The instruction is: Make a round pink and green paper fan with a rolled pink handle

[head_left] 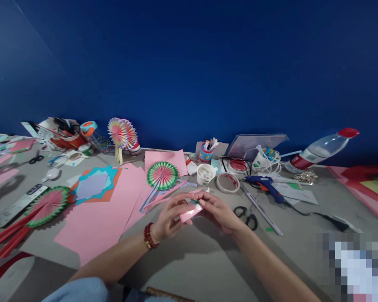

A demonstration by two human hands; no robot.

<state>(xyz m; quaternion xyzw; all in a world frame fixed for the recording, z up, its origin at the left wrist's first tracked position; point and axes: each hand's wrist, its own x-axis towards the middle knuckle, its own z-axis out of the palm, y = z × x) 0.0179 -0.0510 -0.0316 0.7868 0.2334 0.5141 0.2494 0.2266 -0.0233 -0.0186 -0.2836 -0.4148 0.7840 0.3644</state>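
Pleated strip (191, 213): pink paper, matt, creased.
Loose sheets (101, 218): pink paper, matt, smooth.
Fan rosette (162, 175): folded paper, matt.
Table top (208, 268): grey, matt, smooth.
Bottle (321, 150): clear plastic, glossy.
Glue gun (264, 183): blue plastic, slight sheen.
Bracelet (149, 236): red beads, glossy.
Long rule (261, 209): probably metal, dull; view too coarse to confirm.

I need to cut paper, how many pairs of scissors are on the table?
2: one pair just right of the right hand, another pair far left; clutter may hide more.
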